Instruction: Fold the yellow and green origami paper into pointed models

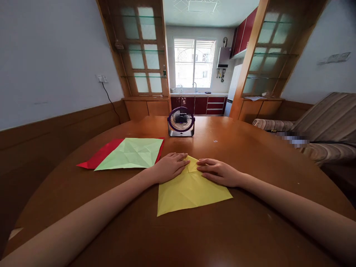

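While both forearms extend across the round wooden table, we keep our left hand and right hand flat on the far corner of the yellow paper sheet. Neither hand grips anything: the fingers of each lie extended, palm down, with the fingertips pointing toward one another. Between them sits a small folded flap at the sheet's far corner, and the fingertips of both hands press on or just beside it. We cannot tell whether the thumbs reach under the paper. The sheet lies directly in front of us, near the table's middle, turned so that one corner points away; its near edge carries faint crease lines.

To the left of the left hand, a creased light green sheet rests on top of a red sheet, of which only the left part and a thin right edge show. Beyond the hands, a small purple desk fan stands upright on the table, facing us, well apart from the paper
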Motion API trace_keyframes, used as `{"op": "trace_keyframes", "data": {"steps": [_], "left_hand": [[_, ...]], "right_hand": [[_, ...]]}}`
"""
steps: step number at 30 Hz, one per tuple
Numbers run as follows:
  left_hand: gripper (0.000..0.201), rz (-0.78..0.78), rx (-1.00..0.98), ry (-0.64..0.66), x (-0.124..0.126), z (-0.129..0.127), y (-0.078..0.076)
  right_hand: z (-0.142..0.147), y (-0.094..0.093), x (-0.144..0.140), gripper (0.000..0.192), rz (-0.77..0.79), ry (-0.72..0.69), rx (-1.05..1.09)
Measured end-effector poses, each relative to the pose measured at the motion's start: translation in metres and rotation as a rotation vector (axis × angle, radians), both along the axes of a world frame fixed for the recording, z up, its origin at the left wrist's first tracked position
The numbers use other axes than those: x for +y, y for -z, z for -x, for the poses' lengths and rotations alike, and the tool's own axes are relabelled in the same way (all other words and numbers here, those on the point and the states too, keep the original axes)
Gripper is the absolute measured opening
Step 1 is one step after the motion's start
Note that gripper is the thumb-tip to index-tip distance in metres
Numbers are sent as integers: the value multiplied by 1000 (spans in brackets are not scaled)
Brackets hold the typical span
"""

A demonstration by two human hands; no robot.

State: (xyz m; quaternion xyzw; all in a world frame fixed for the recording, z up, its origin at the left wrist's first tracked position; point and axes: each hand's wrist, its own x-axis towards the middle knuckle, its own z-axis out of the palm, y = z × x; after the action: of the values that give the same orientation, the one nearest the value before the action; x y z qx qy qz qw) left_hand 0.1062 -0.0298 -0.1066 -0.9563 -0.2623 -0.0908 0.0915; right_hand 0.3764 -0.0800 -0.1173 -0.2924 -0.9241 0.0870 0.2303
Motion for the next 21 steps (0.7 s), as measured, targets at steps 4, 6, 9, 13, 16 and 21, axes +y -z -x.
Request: {"op": "trace_keyframes", "data": {"steps": [4, 6, 9, 13, 16, 21], "left_hand": [[52, 100, -10, 58, -7, -5, 1], [54, 160, 4, 78, -8, -6, 3], [54, 221, -1, 75, -7, -6, 6], [54, 245, -19, 71, -7, -5, 5], [53, 249, -37, 83, -8, -4, 5], [52, 251, -53, 96, -7, -3, 7]], "right_hand": [[1, 0, 0, 35, -24, -8, -2], [1, 0, 0, 35, -28, -14, 0], [1, 0, 0, 34, -33, -11, 11], [0, 1, 1, 35, -48, 2, -7], [-2, 2, 2, 37, -79, -4, -31], [-13, -1, 6, 41, -73, -45, -64]]}}
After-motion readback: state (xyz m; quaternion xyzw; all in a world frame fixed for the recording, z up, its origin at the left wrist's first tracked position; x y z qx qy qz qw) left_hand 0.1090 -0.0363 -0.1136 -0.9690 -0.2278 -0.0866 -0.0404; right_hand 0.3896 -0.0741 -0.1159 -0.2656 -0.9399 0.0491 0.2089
